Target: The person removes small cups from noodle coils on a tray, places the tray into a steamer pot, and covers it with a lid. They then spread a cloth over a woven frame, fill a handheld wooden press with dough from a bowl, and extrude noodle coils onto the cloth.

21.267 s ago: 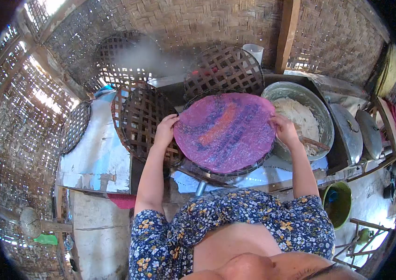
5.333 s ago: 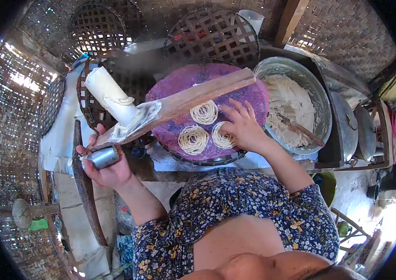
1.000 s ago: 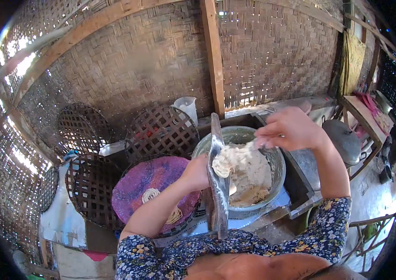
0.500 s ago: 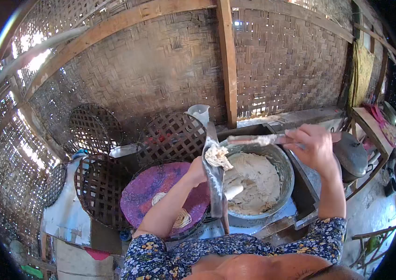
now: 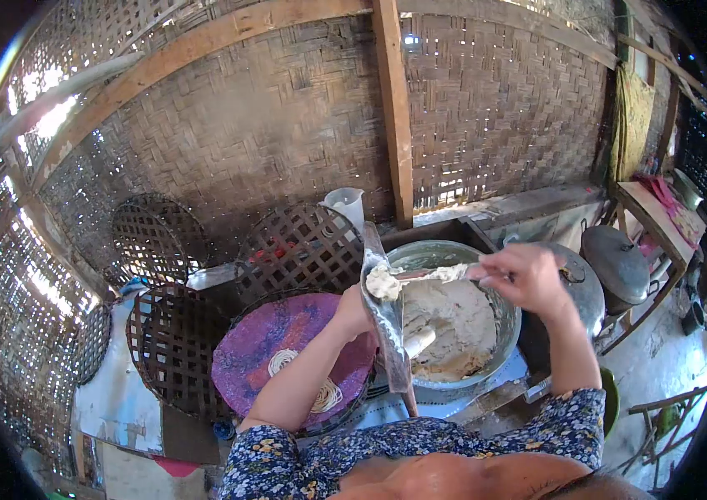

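Note:
My left hand (image 5: 353, 313) is closed round the left side of a long, narrow, dark wooden tool (image 5: 388, 337); its fingers are partly hidden. A lump of pale dough (image 5: 383, 284) sits near the tool's upper middle. My right hand (image 5: 523, 277) grips a flat stick (image 5: 417, 273) smeared with dough, and its tip meets the lump. Below the stick, a wide metal basin (image 5: 513, 337) holds a large mass of dough (image 5: 456, 321). A pale rounded handle-like piece (image 5: 419, 342) shows beside the dark tool, over the basin's left edge.
Left of the basin lies a round purple mat (image 5: 241, 367) bearing coils of thin noodle-like strands (image 5: 326, 397). Woven lattice trays (image 5: 172, 342) stand around it. A white jug (image 5: 343, 202) is behind. Lidded pots (image 5: 616, 254) and a wooden table (image 5: 658, 218) are at right.
My right hand has moved left, bringing the stick's tip to the lump of dough on the dark tool. My left hand stays on the tool. The camera view has shifted slightly.

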`<move>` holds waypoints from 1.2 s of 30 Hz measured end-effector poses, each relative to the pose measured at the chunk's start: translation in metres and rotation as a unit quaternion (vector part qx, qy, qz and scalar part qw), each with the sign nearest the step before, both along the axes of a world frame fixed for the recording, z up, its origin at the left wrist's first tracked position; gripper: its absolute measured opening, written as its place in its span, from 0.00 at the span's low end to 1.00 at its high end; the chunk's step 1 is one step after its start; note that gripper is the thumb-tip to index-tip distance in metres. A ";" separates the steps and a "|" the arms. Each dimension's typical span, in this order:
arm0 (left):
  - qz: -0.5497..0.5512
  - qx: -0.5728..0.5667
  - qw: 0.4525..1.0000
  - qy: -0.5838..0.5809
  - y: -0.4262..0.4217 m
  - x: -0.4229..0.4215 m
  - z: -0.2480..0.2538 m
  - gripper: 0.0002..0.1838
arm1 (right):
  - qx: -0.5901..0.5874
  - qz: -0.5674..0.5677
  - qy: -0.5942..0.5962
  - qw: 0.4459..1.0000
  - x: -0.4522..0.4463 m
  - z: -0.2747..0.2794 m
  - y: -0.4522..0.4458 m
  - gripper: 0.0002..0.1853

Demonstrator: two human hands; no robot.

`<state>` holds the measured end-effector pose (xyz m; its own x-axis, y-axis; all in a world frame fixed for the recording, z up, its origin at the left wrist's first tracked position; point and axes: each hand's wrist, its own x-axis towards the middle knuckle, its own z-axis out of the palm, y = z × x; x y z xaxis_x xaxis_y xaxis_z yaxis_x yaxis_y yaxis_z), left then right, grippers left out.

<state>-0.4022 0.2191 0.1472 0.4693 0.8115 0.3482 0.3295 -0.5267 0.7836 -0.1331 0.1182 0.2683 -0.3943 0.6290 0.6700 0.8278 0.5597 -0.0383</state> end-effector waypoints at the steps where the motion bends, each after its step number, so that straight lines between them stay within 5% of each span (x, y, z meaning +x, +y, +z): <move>1: 0.015 0.017 0.999 0.035 -0.005 0.004 0.007 0.22 | 0.004 -0.009 -0.054 0.999 0.000 0.017 -0.004 0.11; 6: 0.051 -0.001 0.985 0.163 -0.026 0.025 0.035 0.25 | 0.008 0.020 -0.249 0.968 -0.039 0.052 -0.008 0.06; 9: 0.029 0.003 0.994 0.101 -0.026 0.027 0.025 0.24 | 0.030 0.047 -0.320 0.946 -0.062 0.031 0.001 0.08; 15: 0.043 -0.011 0.996 0.075 -0.012 0.002 0.018 0.17 | 0.046 0.031 -0.201 0.978 -0.035 0.041 -0.013 0.09; 21: -0.072 -0.182 0.962 -0.192 0.011 -0.011 -0.006 0.16 | -0.003 -0.035 0.088 0.996 -0.008 -0.013 0.003 0.13; 24: -0.136 -0.074 0.958 -0.240 0.019 0.000 -0.015 0.19 | -0.054 -0.007 0.176 0.983 -0.010 -0.052 0.008 0.14; 26: -0.175 -0.264 0.886 -0.338 0.000 -0.011 0.011 0.22 | -0.095 0.020 0.201 0.975 -0.008 -0.054 0.008 0.15; 28: -0.156 -0.262 0.919 -0.248 0.028 -0.017 -0.011 0.18 | -0.132 0.041 0.202 0.970 -0.004 -0.047 -0.001 0.15; 31: -0.019 -0.105 0.992 -0.063 0.013 -0.007 -0.009 0.11 | -0.142 0.037 0.103 0.984 0.001 -0.017 -0.009 0.16; 36: 0.075 0.006 0.992 0.100 -0.023 0.008 0.028 0.24 | -0.168 -0.008 -0.049 0.985 0.015 0.033 -0.013 0.13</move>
<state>-0.3938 0.1963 0.1753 0.4042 0.8737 0.2705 0.5535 -0.4691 0.6882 -0.1181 0.1048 0.3017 -0.4337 0.8156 0.3830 0.8458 0.5151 -0.1390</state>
